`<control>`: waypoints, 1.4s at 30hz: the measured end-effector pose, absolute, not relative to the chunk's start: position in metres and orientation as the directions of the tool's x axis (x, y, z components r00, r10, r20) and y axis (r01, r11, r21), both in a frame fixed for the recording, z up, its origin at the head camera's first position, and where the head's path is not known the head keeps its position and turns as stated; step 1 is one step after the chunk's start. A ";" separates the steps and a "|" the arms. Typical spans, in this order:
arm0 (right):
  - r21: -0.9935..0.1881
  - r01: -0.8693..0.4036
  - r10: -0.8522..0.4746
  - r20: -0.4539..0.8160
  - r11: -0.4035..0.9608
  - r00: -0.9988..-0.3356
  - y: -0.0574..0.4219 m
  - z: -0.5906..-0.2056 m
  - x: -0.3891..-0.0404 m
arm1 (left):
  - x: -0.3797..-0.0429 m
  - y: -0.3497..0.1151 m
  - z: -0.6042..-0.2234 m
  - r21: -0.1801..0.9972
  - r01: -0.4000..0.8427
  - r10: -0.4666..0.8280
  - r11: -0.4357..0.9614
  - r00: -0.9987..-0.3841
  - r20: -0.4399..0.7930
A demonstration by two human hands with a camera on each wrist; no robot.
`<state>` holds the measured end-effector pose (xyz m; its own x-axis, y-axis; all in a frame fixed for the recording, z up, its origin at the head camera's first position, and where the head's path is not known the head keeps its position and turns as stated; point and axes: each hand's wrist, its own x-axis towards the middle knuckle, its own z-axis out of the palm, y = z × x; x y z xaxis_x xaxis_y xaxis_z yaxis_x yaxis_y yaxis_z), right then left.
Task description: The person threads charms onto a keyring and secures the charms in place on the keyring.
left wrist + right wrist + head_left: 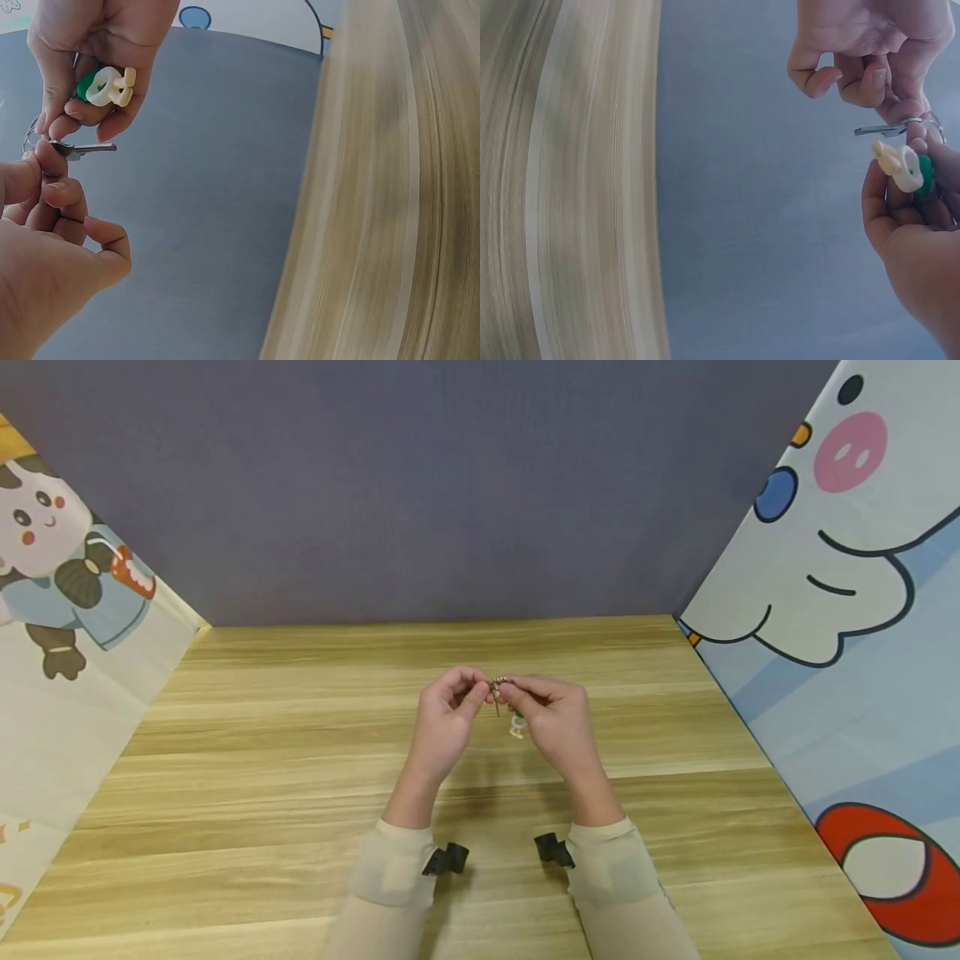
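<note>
Both hands meet above the wooden tabletop in the head view. My left hand [443,720] pinches a small metal key [96,148] near its head, between thumb and index finger. Its blade sticks out past the fingertips, pointing down in the head view. My right hand [558,718] pinches a metal key ring [939,126], which the fingers of both hands partly hide. Below the right fingers hangs a small green and white figurine charm [517,724] with cream feet. Whether the key is threaded fully on the ring cannot be made out.
The wooden table [285,777] lies under both forearms. Behind it rises a grey-blue panel [450,493]. Cartoon-printed panels stand at the left [67,693] and the right [795,710]. Black straps or mounts [446,859] sit at both wrists.
</note>
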<state>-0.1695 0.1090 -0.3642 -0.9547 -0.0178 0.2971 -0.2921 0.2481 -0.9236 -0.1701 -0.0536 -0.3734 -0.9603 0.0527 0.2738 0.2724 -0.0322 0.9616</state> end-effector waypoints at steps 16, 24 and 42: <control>-0.954 -0.244 -0.002 0.247 0.177 -0.969 0.110 -0.363 -0.170 | -0.171 -0.054 -0.374 0.957 0.281 0.073 -0.067 -0.956 0.285; -0.941 -0.271 0.015 0.280 0.201 -0.960 0.111 -0.365 -0.171 | -0.169 -0.056 -0.373 0.956 0.294 0.076 0.020 -0.953 0.292; -0.598 -0.607 -0.176 0.622 0.524 -0.763 0.118 -0.361 -0.167 | -0.162 -0.052 -0.364 0.385 0.618 0.213 0.686 -0.676 0.705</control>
<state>-0.1667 0.1177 -0.3608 -0.7634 -0.1755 0.6216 -0.6071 0.5236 -0.5977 -0.1620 -0.0516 -0.3639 -0.6761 0.2127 0.7055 0.6177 0.6855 0.3853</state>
